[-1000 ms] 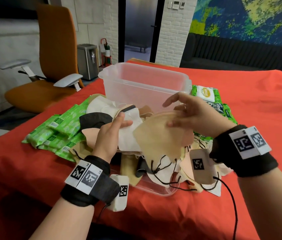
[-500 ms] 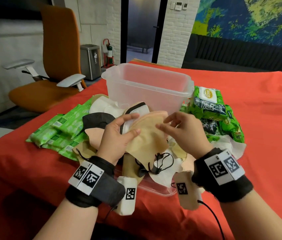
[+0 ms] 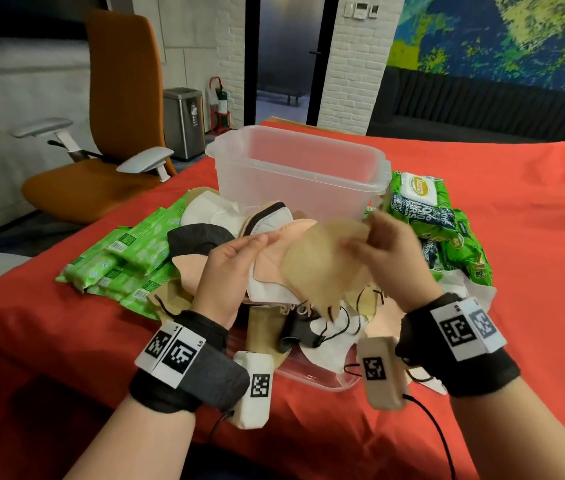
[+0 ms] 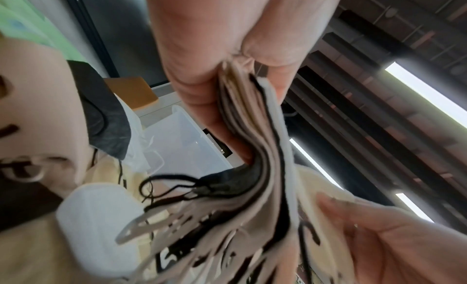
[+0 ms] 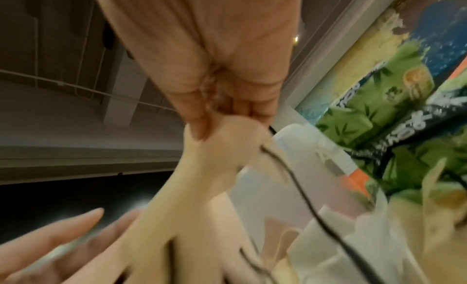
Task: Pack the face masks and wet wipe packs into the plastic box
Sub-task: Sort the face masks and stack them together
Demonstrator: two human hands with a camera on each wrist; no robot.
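Soft, even indoor light is falling on the red cloth (image 3: 481,237) in the head view, which is staying fairly sharp while bending at its edges. Both wrist views are smearing with motion blur. Bright ceiling strips (image 4: 424,92) are glaring in the left wrist view; the right wrist view is looking dimmer.

We can't see the right hand's (image 3: 390,252) fingertips, motion-blurred in head view; the tan mask (image 3: 322,268) covers part of the mask pile (image 3: 274,292) below. Wet wipe pack (image 5: 394,116) print is smeared, unreadable in right wrist view. Left hand (image 4: 227,58) cut off at top edge, stack's (image 4: 255,168) lower end blurred
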